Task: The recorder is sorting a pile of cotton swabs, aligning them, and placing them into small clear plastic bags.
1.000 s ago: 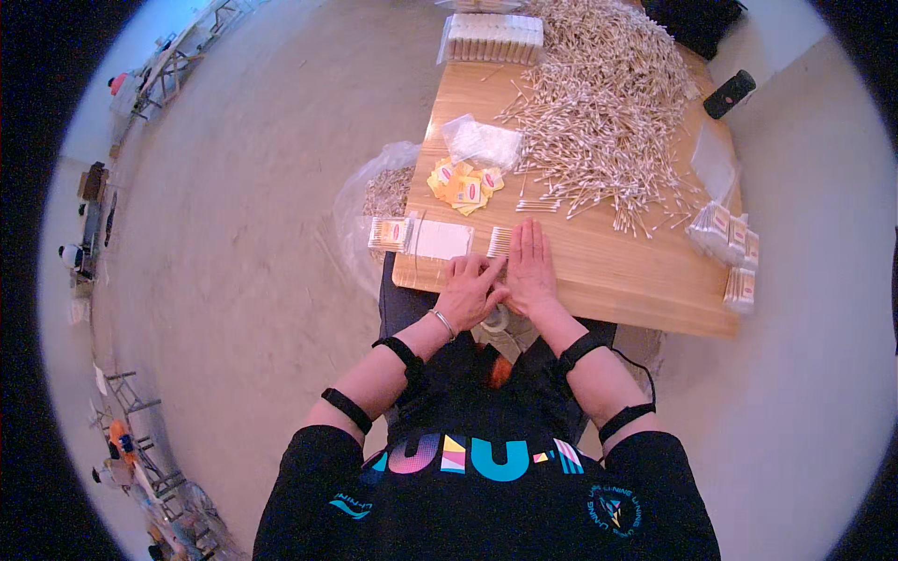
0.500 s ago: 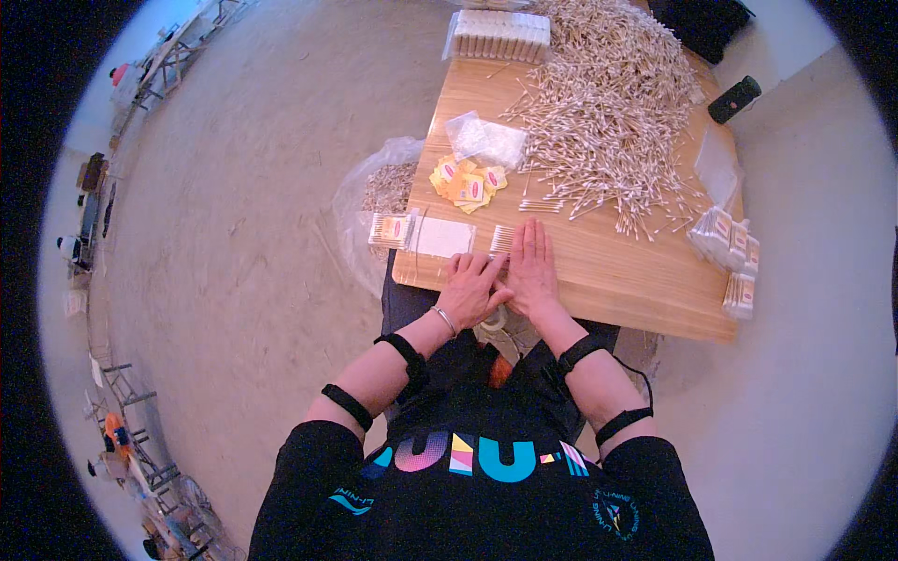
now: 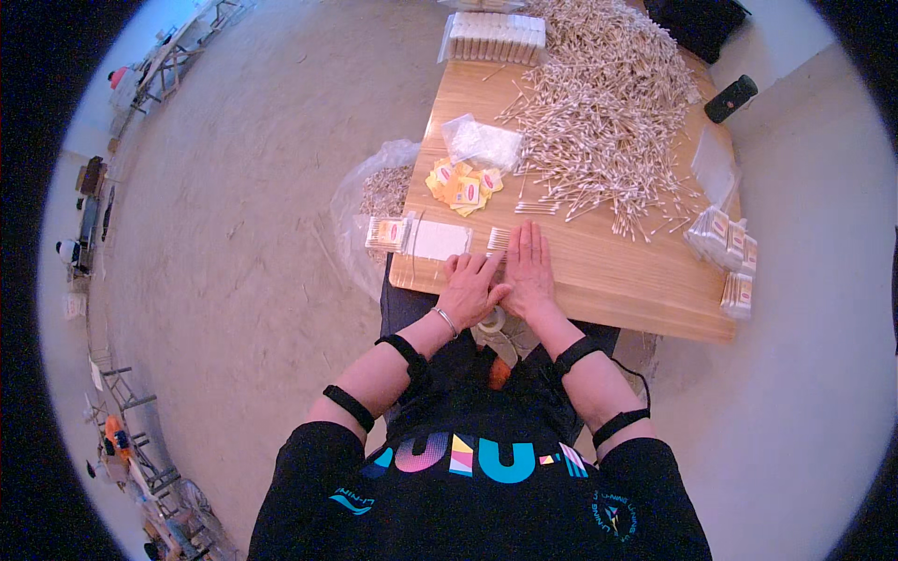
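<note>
A small row of cotton swabs (image 3: 498, 239) lies side by side near the table's front edge. My right hand (image 3: 529, 273) rests flat along the row's right side, its fingers straight and held close together. Against the near end of the row are the fingertips of my left hand (image 3: 470, 286), with the fingers stretched out and the thumb reaching toward my right hand. Part of the row is hidden by my fingers. Left of it lie a white rectangular pad (image 3: 441, 240) and a clear pack of swabs (image 3: 385, 233). A few loose swabs (image 3: 536, 208) sit just beyond.
A large heap of swabs (image 3: 608, 112) covers the far table. Yellow cards (image 3: 465, 192) and clear bags (image 3: 485, 143) lie at left, below bundled swabs (image 3: 496, 39). Filled packs (image 3: 720, 236) line the right edge, with a dark cylinder (image 3: 731, 99) beyond. A swab-filled sack (image 3: 385, 187) stands left.
</note>
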The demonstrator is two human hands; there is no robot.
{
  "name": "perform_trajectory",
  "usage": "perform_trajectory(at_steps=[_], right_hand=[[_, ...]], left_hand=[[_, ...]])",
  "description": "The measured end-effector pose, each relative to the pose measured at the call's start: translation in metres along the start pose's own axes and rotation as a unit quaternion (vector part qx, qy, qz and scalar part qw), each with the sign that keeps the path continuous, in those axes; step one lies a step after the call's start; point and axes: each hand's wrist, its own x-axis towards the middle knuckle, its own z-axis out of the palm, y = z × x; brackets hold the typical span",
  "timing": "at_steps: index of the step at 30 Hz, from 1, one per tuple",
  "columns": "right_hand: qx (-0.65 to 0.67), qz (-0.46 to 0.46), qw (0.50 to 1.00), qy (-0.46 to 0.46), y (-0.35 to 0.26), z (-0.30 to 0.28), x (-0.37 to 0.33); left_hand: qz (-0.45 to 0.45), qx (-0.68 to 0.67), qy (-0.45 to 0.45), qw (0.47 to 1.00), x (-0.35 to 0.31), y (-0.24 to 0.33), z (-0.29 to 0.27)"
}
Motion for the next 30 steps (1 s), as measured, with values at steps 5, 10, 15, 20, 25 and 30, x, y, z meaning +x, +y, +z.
perform_trajectory(at_steps=[5,10,15,20,25,30], right_hand=[[-0.007,-0.002,1.0,0.025,0.003,0.006,0.001],[-0.003,0.003,1.0,0.013,0.002,0.007,0.003],[-0.008,0.003,1.0,0.014,0.002,0.006,0.002],[-0.018,0.006,1.0,0.014,0.001,0.01,0.003],[-0.014,0.006,0.999,0.031,0.005,0.015,0.003],[-0.024,0.006,1.0,0.014,0.002,0.012,0.003]], left_hand=[[-0.011,0.024,0.009,1.0,0.004,0.003,0.003],[-0.015,0.02,0.002,1.0,0.004,0.002,0.002],[-0.022,0.011,0.001,1.0,0.006,0.002,0.001],[-0.038,0.016,-0.002,0.999,0.01,0.002,0.004],[-0.044,0.01,-0.029,0.999,0.013,0.004,0.003],[-0.036,0.004,-0.016,0.999,0.011,0.0,0.004]])
